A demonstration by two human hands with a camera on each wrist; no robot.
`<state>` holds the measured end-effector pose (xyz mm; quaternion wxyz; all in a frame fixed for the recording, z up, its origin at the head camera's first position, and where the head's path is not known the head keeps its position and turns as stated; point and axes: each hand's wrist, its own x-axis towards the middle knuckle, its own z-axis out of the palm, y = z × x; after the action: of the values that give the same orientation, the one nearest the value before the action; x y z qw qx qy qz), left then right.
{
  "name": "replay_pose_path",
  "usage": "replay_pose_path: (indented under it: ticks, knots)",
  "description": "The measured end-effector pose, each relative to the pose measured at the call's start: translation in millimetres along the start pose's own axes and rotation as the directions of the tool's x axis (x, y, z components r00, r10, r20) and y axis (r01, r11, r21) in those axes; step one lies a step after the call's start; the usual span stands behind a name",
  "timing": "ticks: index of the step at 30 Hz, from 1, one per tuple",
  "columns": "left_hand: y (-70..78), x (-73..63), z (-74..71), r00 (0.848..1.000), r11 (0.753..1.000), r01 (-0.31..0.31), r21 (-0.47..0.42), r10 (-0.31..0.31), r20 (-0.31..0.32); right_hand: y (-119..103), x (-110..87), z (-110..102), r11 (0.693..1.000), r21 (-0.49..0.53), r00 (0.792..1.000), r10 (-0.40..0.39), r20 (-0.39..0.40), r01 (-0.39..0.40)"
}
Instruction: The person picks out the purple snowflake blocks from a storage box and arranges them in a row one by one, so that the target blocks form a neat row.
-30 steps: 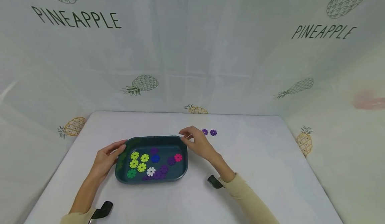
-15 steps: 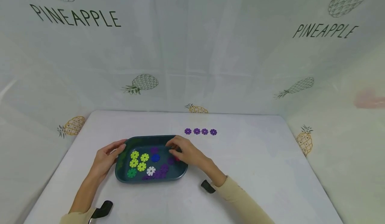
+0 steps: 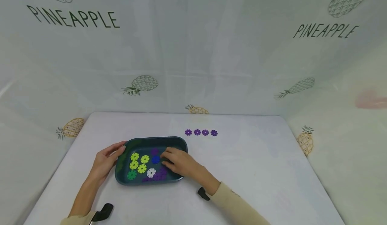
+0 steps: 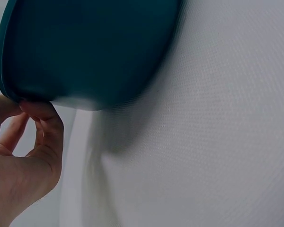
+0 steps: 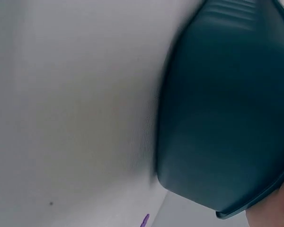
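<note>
Flower-shaped discs (image 3: 142, 168) are lying inside a dark teal tray (image 3: 151, 142), which is standing on a white-covered table (image 3: 257, 158), left of its middle. Four yellow ones are sitting toward the tray's left end, with a green disc (image 3: 131, 175) near its near left corner. A white disc (image 3: 151, 173) is lying by the near edge, beside overlapping purple discs (image 3: 160, 174), and a blue disc (image 3: 155, 160) is resting around the middle. The right hand (image 3: 179, 163) is reaching over the tray's right edge, its bent fingertips just beside the blue disc; whether they are pinching anything, I cannot tell. The left hand (image 3: 105, 159) is pinching the tray's left rim between thumb and fingers. Four more purple discs (image 3: 197, 132) are forming a row near the table's far edge.
</note>
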<state>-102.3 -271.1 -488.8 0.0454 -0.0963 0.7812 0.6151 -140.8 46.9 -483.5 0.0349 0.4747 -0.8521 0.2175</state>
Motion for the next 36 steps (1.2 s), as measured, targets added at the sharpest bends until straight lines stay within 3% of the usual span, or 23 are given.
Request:
replay_pose_path:
  ticks: [10,15,28,36]
  knots:
    - [-0.3,-0.6,0.0,1.0,1.0,0.024,-0.003,-0.025,-0.002,-8,0.4,-1,0.993,-0.106,0.986,0.066,0.152,-0.05]
    - [-1.0,0.4,-1.3,1.0,0.999,0.03,-0.03,-0.03,0.006,-10,2.2,-3,0.989,-0.139,0.979,0.074,0.188,-0.048]
    - [4.9,1.8,2.2,0.999,0.998,0.046,-0.038,-0.047,-0.01,-8,3.3,-3,0.996,-0.054,0.989,0.083,0.125,-0.076]
    - [10.0,0.5,4.0,0.999,0.997,-0.008,0.081,0.012,-0.053,-10,4.4,1,0.993,-0.045,0.988,0.115,0.102,-0.111]
